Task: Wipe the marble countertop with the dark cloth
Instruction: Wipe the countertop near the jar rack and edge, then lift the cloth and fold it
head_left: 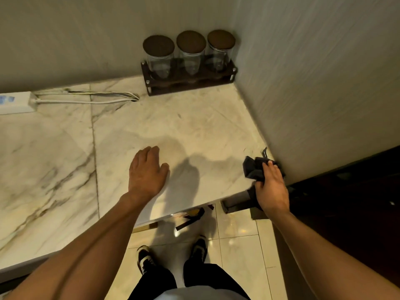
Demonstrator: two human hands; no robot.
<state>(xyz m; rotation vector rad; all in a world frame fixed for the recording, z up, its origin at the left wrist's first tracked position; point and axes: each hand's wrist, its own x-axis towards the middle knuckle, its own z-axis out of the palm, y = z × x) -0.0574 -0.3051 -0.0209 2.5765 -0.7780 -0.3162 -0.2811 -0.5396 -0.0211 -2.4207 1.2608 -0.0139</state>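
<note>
The marble countertop [177, 124] is white with grey veins and fills the middle and left of the head view. My left hand [146, 172] lies flat on it near the front edge, fingers together, holding nothing. My right hand [271, 187] grips the bunched dark cloth [254, 169] at the counter's front right corner, close to the wall. The cloth touches the marble right at the corner edge.
A dark wooden rack with three lidded glass jars [190, 59] stands in the back corner. A white power strip [15, 102] with cables [86, 98] lies at the back left. The wall [313, 83] bounds the right side. My shoes [173, 254] stand on glossy floor tiles below.
</note>
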